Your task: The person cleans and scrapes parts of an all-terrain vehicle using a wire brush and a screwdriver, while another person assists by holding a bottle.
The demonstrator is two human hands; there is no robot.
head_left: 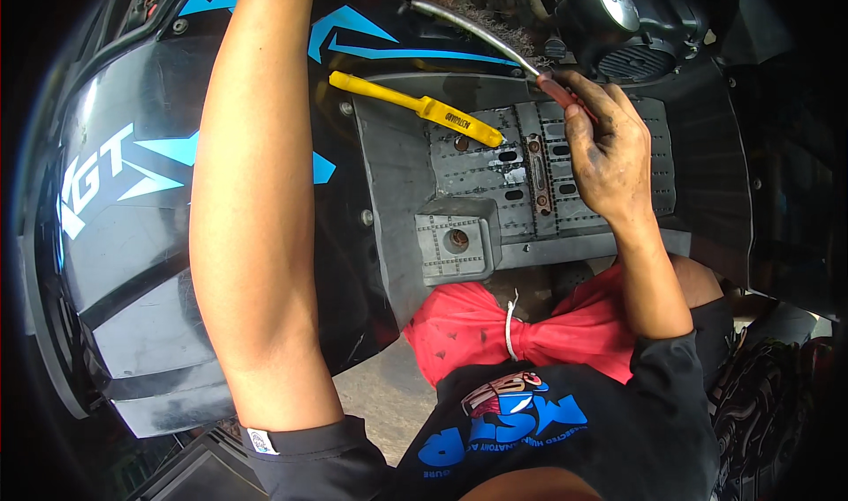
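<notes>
While the right hand (609,152) grips a tool (555,90), the left seems hidden.

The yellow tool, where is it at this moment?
In the head view, the yellow tool is at the upper middle, its wider end over the grey footboard, left of the right hand, which holds a red handle.

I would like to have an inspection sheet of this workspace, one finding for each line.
Surface: gray footrest, stained, with holes
Job's things: red-handled tool with bent metal rod
Clutter: yellow bar, wide end over the footrest
Right hand: dirty hand, closed around the red handle
Left hand: out of view; left forearm reaches the top edge
Cables: cannot tell among the dark parts
Surroundings: black body panel with blue shapes
</notes>
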